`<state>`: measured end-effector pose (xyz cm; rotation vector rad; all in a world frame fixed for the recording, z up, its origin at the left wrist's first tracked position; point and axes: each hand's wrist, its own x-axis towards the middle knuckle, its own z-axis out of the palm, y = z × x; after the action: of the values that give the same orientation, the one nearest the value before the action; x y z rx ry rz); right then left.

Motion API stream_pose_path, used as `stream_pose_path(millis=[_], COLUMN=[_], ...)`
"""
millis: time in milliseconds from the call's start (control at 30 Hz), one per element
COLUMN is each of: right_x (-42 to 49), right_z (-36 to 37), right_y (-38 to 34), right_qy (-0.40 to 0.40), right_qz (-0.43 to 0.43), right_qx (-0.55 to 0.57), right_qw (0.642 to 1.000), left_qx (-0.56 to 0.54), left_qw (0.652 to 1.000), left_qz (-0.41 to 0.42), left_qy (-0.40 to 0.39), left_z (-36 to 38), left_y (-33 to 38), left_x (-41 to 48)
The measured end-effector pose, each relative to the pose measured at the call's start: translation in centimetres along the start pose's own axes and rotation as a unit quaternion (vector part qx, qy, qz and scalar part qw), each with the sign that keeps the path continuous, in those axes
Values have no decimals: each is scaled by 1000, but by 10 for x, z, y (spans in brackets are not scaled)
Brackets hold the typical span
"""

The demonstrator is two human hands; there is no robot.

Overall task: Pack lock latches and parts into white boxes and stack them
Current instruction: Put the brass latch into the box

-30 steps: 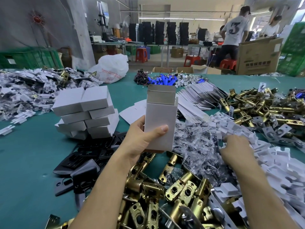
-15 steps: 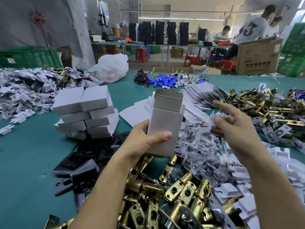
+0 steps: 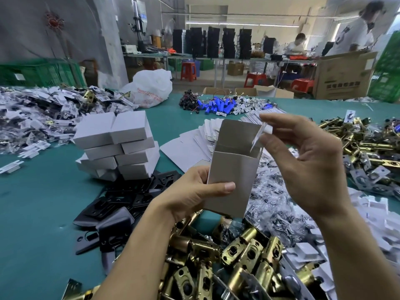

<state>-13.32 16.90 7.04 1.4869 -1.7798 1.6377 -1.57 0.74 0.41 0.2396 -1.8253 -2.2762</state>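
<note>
Well, your green table (image 3: 43, 213) carries everything, so read the rest as a dial centred on the open box.

The biggest heap, the brass latches (image 3: 238, 267), sits at six o'clock, right under your wrists. It looks parked there so the next latch is a short reach. A second brass heap (image 3: 357, 144) lies at three o'clock. Clear bags of small parts (image 3: 279, 230) spread at five o'clock, with white plastic pieces (image 3: 378, 224) beyond them at four. The stack of closed white boxes (image 3: 116, 146) stands at nine o'clock, well apart from you. Black plates (image 3: 129, 198) lie at eight o'clock and crowd its foot. Flat box blanks (image 3: 190, 144) fan out at eleven.

Your left hand (image 3: 194, 191) holds the open box (image 3: 233, 176) in the air above the latches. The thumb lies across the front and the fingers are wrapped behind. The mouth faces up, lid flap standing at the far side, which suits dropping parts in.

Your right hand (image 3: 307, 161) is at two o'clock. Thumb and forefinger pinch a thin white piece (image 3: 258, 135) just at the box's upper right corner, and the other fingers are loosely spread.

Nothing blocks the mouth itself. I'd judge the side wall beside the piece is the only thing likely to snag it. On the way to the stack, watch those plates.
</note>
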Motion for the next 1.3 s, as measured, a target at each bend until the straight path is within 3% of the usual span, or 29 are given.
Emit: stream_pose_path(millis=[133, 300, 400, 600, 700, 933, 1100, 1200, 1300], right_x=[3, 3, 3, 2, 2, 3, 1, -1, -2], right_z=[-2, 9, 14, 11, 5, -4, 1, 4, 5], right_y=[-10, -26, -28, -26, -25, -25, -19, -18, -16], right_qy=[30, 3, 5, 8, -27, -157, -261, -279, -255], right_qz=[-29, -24, -15, -61, -56, 33, 113, 118, 129], right_qx=[26, 103, 95, -124, -197, -234, -327, -361, -324], right_qw=[999, 994, 995, 990, 978, 959, 901, 882, 902], left_qx=[-71, -119, -106, -20, -16, -9, -3, 3, -10], left_qw=[997, 986, 989, 1000, 999, 1000, 1000, 1000, 998], left_qz=[11, 1, -6, -16, -26, -14, -7, -4, -10], left_qy=[-29, -117, -99, 13, 27, 19, 24, 30, 56], left_z=[0, -3, -3, -2, 0, 0, -1, -3, -5], left_y=[2, 1, 2, -1, -1, -4, -7, -8, -9], left_x=[-3, -7, -7, 1, 2, 3, 5, 6, 9])
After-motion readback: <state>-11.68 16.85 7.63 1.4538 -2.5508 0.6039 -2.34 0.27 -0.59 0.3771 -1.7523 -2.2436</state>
